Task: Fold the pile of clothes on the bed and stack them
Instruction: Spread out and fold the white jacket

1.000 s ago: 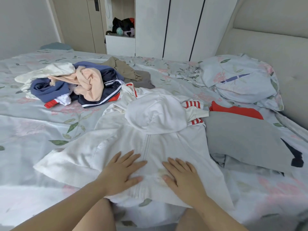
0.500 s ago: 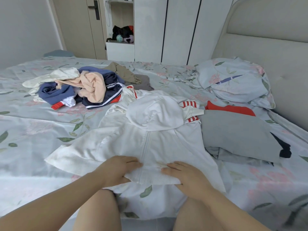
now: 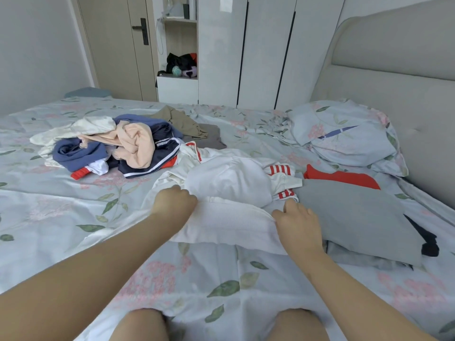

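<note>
On the bed (image 3: pixel 61 217) (floral pale-blue sheet) everything lies ahead of a person whose bare knees show at the bottom edge. Right side: padded beige headboard (image 3: pixel 394 77). Behind the bed's far side: white wardrobe (image 3: pixel 266 57) with an open shelf niche. Against the headboard lies a pillow (image 3: pixel 344 139) in the same floral print.

Right of centre, a grey top (image 3: pixel 357 217) lies flat, its left edge touching the hoodie (image 3: pixel 231 222). That white hoodie is mid-bed with its lower part folded up over its body, so a doubled band runs between the two hands. Its hood (image 3: pixel 226 183) lies puffed just beyond the band.

Left of centre and farther back sits the pile (image 3: pixel 115 146) of unfolded clothes (navy, peach, cream, khaki, red trim). The pile's right edge touches a white striped garment (image 3: pixel 283 178) with red bars that lies under the hood. Past the grey top's far edge a red piece (image 3: pixel 339 177) pokes out.

Hands: left hand (image 3: pixel 173 201) is curled tight, knuckles up, gripping the band's left end. The right hand (image 3: pixel 299 225) is at the band's right end, fingers bent, thumb and forefinger pinching the fabric edge, and it overlaps the grey top. Both forearms are bare and stretched forward.

Smallest: a dark plush toy (image 3: pixel 181 66) in the wardrobe niche.
</note>
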